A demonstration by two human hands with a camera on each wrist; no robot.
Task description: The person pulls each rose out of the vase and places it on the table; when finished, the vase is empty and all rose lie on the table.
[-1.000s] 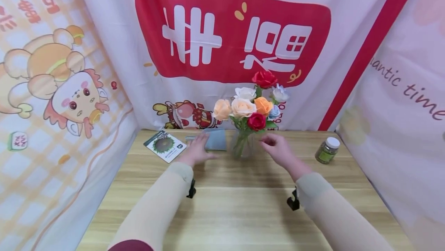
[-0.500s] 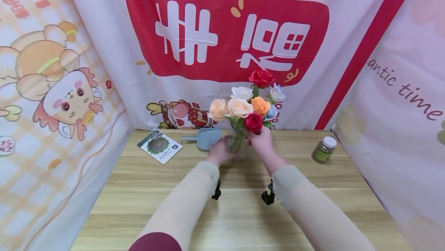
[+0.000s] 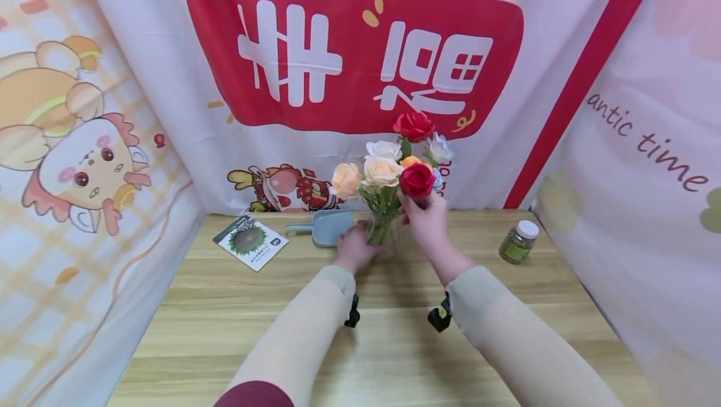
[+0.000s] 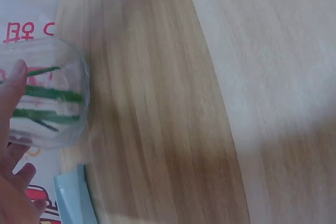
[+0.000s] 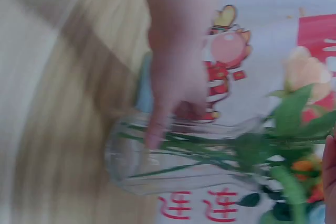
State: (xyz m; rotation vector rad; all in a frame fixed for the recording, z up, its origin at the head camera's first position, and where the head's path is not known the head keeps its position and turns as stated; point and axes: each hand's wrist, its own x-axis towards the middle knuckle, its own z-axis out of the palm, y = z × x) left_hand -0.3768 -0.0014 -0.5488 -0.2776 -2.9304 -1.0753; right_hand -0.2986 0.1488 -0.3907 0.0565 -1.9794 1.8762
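A clear glass vase (image 3: pixel 393 243) stands near the back of the table, with green stems inside. My left hand (image 3: pixel 355 247) grips its left side, a finger lying across the glass (image 4: pixel 63 136) in the left wrist view. Above the rim spreads a bunch of artificial roses in peach, white, orange, blue and red. With its fingertips, my right hand (image 3: pixel 429 225) pinches the front red rose (image 3: pixel 417 180) just under the bloom, on the vase's right. In the right wrist view, my right hand (image 5: pixel 330 179) shows only at the edge, by a stem.
A light blue dustpan-like scoop (image 3: pixel 331 229) lies left of the vase, close to my left hand. Beyond it is a printed card (image 3: pixel 251 243) with a round plant picture. A small white-lidded jar (image 3: pixel 519 242) stands at the right. Printed cloth (image 3: pixel 360 50) hangs behind the table.
My left hand has moved right, from beside the scoop onto the vase. My right hand has come in to the front red rose, which now sits higher and partly covers the orange one.
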